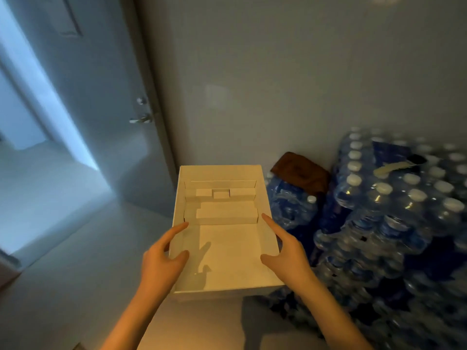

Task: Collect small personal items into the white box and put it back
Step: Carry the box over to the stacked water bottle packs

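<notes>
An open white box (220, 170) is held in front of me above the floor, its far end towards the wall. Inside I see only white cardboard inserts and a few small white boxes (226, 213); no other items show. My left hand (161, 258) grips the box's left wall, thumb hooked inside over the rim and index finger stretched along the edge. My right hand (285, 251) grips the right wall the same way. The remaining fingers of both hands are hidden under or behind the box.
Shrink-wrapped packs of water bottles (394, 210) are stacked against the wall on the right, close to the box. A brown object (300, 173) lies on a lower pack. A door (106, 97) with a lever handle (140, 119) stands at the left over pale floor (75, 236).
</notes>
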{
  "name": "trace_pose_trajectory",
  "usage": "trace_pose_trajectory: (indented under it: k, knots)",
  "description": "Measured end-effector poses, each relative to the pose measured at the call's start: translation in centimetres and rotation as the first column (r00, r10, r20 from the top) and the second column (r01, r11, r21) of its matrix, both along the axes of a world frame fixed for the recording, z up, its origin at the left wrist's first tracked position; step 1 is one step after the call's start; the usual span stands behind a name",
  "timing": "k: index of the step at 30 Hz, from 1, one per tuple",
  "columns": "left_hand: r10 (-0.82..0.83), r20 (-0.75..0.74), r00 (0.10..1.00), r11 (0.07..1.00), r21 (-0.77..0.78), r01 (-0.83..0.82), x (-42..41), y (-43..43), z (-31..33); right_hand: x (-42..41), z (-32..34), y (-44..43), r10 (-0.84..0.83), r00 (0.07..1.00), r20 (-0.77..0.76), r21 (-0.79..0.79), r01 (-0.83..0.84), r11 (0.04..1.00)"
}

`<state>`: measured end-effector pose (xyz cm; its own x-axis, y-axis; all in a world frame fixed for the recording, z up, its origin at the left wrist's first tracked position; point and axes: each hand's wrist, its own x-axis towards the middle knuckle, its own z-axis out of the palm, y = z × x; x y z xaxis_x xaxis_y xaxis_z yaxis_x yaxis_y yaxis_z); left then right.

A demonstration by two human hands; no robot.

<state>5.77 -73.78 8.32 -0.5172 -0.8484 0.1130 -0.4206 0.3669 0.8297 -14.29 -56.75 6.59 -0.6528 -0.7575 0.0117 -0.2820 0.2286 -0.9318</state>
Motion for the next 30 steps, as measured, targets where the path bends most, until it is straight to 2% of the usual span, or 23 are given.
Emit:
trace_pose_trajectory:
  k: [4, 9, 20, 30]
  knots:
    - [-0.171, -0.012, 0.985, 0.985, -0.029, 0.171, -4.7, -3.2, 0.3, -1.9, 0.3, -0.3, -0.164, 0.986, 0.007, 0.005, 0.164, 0.986]
    - [-0.294, -0.042, 0.955, 0.956, 0.006, 0.295, -11.0, -5.6, -0.4, -5.7, 0.1, -0.6, -0.312, 0.950, 0.003, 0.018, 0.312, 0.950]
    - [-0.390, -0.018, 0.921, 0.921, 0.012, 0.390, -25.8, -12.8, -1.2, -18.2, -0.1, -6.6, -0.388, 0.919, -0.077, 0.036, 0.391, 0.920]
    - [-0.521, -0.087, 0.849, 0.841, 0.118, 0.528, -36.9, -17.9, -2.3, -26.1, 0.1, -10.8, -0.487, 0.871, -0.061, 0.065, 0.491, 0.869]
